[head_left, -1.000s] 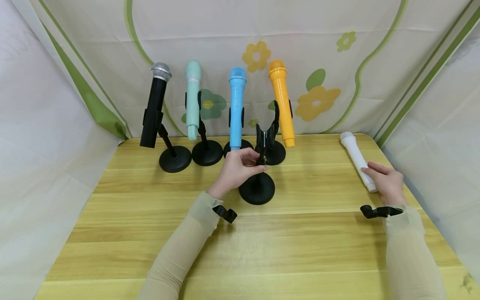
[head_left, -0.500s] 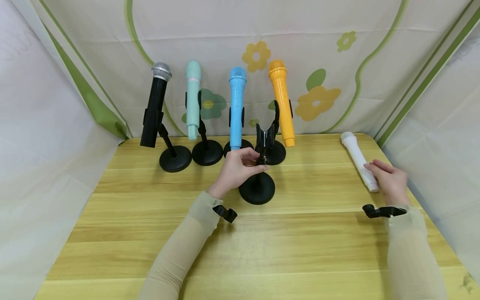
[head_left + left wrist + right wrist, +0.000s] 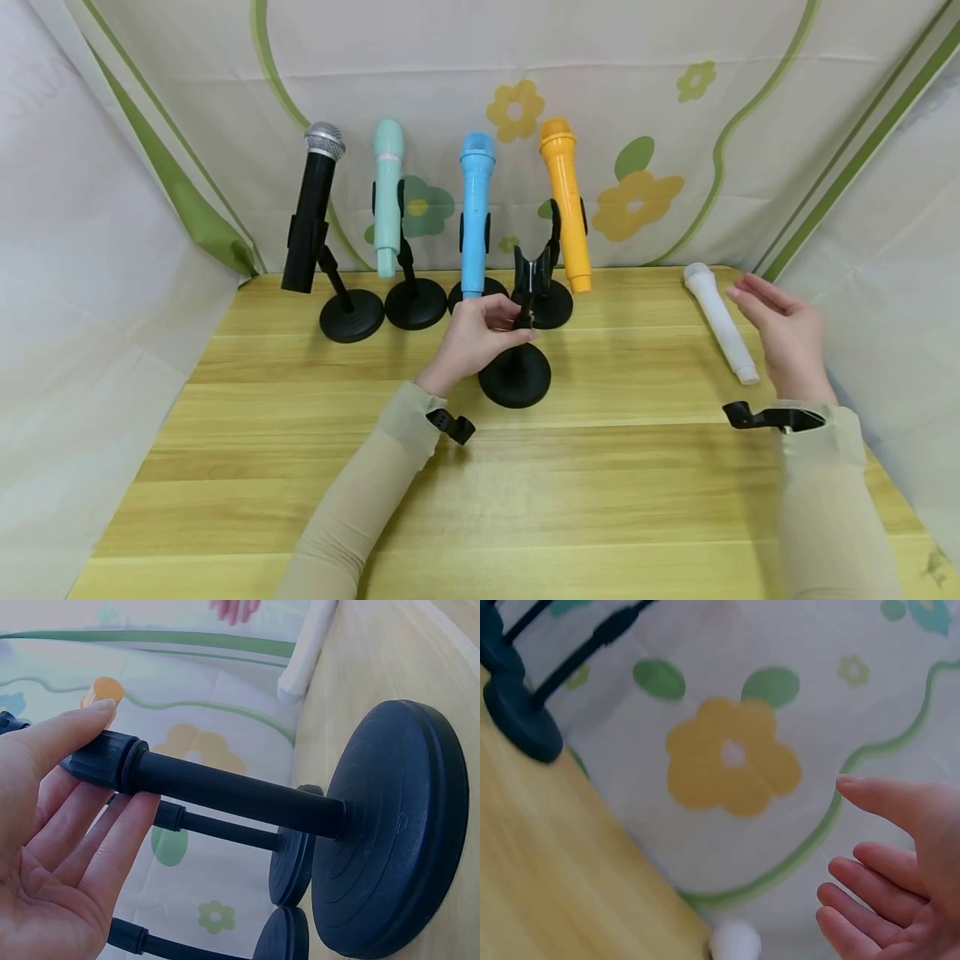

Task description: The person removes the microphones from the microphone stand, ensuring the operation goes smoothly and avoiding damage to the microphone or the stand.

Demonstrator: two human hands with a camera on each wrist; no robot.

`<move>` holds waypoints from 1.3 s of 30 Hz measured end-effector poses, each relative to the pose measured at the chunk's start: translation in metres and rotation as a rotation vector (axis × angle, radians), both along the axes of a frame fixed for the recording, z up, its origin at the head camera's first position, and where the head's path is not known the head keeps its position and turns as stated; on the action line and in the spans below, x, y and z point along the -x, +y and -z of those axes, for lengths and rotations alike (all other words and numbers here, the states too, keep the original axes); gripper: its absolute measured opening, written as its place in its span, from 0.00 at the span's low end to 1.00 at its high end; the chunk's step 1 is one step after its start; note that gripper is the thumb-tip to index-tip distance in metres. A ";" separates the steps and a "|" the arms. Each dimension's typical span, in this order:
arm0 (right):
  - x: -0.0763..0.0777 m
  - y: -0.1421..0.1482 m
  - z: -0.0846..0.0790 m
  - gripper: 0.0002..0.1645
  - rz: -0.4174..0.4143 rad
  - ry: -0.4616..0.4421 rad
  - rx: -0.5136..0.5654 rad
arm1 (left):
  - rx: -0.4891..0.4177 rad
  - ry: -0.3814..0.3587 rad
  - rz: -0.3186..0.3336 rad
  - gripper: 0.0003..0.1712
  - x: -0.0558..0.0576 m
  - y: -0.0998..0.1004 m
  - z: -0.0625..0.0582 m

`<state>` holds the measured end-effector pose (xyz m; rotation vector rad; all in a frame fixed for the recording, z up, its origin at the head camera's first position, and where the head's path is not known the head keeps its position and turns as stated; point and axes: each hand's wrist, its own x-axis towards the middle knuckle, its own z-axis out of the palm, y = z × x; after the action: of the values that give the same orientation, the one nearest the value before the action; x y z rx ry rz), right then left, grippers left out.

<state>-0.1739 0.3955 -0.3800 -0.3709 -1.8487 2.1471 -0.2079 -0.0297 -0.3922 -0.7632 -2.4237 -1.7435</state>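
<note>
My left hand (image 3: pixel 476 333) grips a black microphone stand (image 3: pixel 514 379) around its pole, just below the clip. The round base rests on the table, and nothing sits in the clip (image 3: pixel 531 273). In the left wrist view, thumb and fingers wrap the ribbed collar (image 3: pixel 105 761) of the pole. A white microphone (image 3: pixel 722 323) lies on the table at the right, its head toward the back. Raised just to the right of it, my right hand (image 3: pixel 797 342) holds nothing, its fingers relaxed. The right wrist view shows only the microphone's white head (image 3: pixel 735 943).
Along the back of the wooden table (image 3: pixel 622 483) stand a black microphone (image 3: pixel 311 208), a mint-green one (image 3: pixel 387 200), a blue one (image 3: pixel 475 217) and an orange one (image 3: pixel 567 208), each on a black stand. A flowered curtain (image 3: pixel 420 50) hangs close behind them.
My right hand has let go of the white microphone and lifted up and to the right, away from it. The left hand stays on the stand.
</note>
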 end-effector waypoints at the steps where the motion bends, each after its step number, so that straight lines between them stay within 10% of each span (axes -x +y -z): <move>1: 0.000 -0.005 -0.004 0.31 -0.019 0.027 0.033 | 0.002 0.001 -0.001 0.13 0.000 0.000 0.000; 14: -0.009 -0.071 -0.042 0.28 -0.210 0.288 0.211 | 0.009 0.001 0.003 0.14 0.001 0.000 0.001; 39: -0.027 -0.183 -0.056 0.30 -0.506 0.299 -0.145 | 0.003 0.010 0.004 0.13 0.000 0.000 0.001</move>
<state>-0.1467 0.2127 -0.3242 0.4756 -2.0535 2.1828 -0.2079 -0.0302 -0.3936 -0.7756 -2.4209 -1.7339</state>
